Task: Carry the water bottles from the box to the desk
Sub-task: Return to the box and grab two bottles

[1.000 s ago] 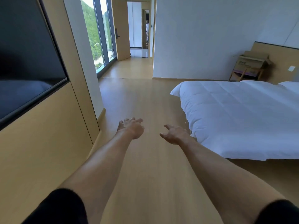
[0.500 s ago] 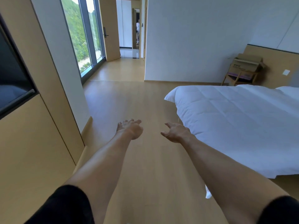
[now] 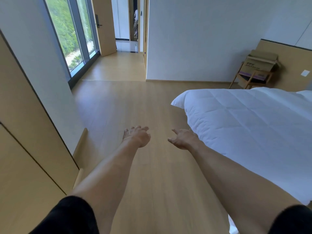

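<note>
Nearest the camera, two bare forearms in short black sleeves (image 3: pixel 67 215) reach forward over the wooden floor (image 3: pixel 152 102). The left hand (image 3: pixel 137 136) hangs with its fingers loosely curled and slightly apart, holding nothing. The right hand (image 3: pixel 183 138) is held thumb-up with its fingers relaxed and parted, likewise holding nothing. Neither hand touches any object. To the near right lies one bed with a white quilted duvet (image 3: pixel 249 132), close beside the right forearm. To the near left stands a tan panelled wall (image 3: pixel 25 149). Further on the left is a tall window (image 3: pixel 74 31), and beyond it one open wooden door (image 3: pixel 103 26) leading to a corridor, where a person's figure (image 3: pixel 135 22) is partly visible in the distance. At the far right, against the headboard panel, one cardboard box (image 3: pixel 260 63) sits with its flaps open on one wooden chair (image 3: pixel 251 78), well apart from both hands. Count: two hands, one box, one chair, one bed, no bottles visible. The box's contents cannot be seen from this angle, so the water bottles are presumed inside. No desk appears in view. Assessment: no bottle is in hand or seen delivered, so this reads as the empty-handed approach toward the box. Remaining work appears to be reaching the box, lifting the bottles out and carrying them to the desk, whose position cannot be determined here.
</note>
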Demonstrator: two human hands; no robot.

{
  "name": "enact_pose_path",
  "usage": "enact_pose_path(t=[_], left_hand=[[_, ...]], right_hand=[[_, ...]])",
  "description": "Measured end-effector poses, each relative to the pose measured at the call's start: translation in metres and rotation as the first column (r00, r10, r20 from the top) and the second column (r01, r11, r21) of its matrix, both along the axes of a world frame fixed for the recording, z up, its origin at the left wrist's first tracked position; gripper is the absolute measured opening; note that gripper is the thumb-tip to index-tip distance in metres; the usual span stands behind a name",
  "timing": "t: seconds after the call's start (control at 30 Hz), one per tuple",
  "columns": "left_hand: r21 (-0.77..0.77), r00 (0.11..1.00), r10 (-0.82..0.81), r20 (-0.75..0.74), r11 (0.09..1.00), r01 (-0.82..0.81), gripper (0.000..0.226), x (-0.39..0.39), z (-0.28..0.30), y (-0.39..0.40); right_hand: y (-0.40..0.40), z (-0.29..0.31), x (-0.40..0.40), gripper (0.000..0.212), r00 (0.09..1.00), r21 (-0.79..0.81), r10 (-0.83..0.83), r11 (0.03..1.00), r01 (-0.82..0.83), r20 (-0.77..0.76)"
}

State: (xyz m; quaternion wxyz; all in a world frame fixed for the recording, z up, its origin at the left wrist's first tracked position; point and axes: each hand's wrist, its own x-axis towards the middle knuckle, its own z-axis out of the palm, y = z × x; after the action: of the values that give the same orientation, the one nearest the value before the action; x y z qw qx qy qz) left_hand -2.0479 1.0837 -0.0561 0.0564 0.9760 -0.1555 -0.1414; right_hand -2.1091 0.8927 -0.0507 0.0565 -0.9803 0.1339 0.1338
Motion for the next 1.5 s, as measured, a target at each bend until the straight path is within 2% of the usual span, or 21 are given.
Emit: enact_pose_path(t=[0.27,0.63,0.9,1.23,1.5], left_hand=[[-0.001,0.999,0.034,0.009,0.999,-0.034,0.053,0.128,-0.011,-0.030],[0.021,0.996,0.087,0.031,0.996,-0.088,0.053,0.336,0.011,-0.108],[0.023,0.993,0.114,0.017,0.993,-0.114,0.053,0.456,0.007,-0.145],[-0.013,1.000,0.021,0.020,1.000,-0.021,0.052,0.652,-0.020,-0.182],[-0.017,0.995,-0.088,0.045,0.996,0.089,0.052,0.833,-0.005,-0.203]], right_hand=[[-0.030,-0.015,0.127,0.064,1.000,0.044,0.021,0.999,-0.020,-0.008],[-0.109,-0.013,0.353,0.065,0.998,0.070,0.059,0.996,-0.058,-0.019],[-0.142,-0.015,0.481,0.066,0.996,0.059,0.084,0.995,-0.082,-0.042],[-0.180,-0.033,0.650,0.062,1.000,0.043,-0.005,0.999,0.005,-0.012],[-0.193,-0.014,0.809,0.061,0.993,0.029,-0.121,0.992,0.121,-0.013]])
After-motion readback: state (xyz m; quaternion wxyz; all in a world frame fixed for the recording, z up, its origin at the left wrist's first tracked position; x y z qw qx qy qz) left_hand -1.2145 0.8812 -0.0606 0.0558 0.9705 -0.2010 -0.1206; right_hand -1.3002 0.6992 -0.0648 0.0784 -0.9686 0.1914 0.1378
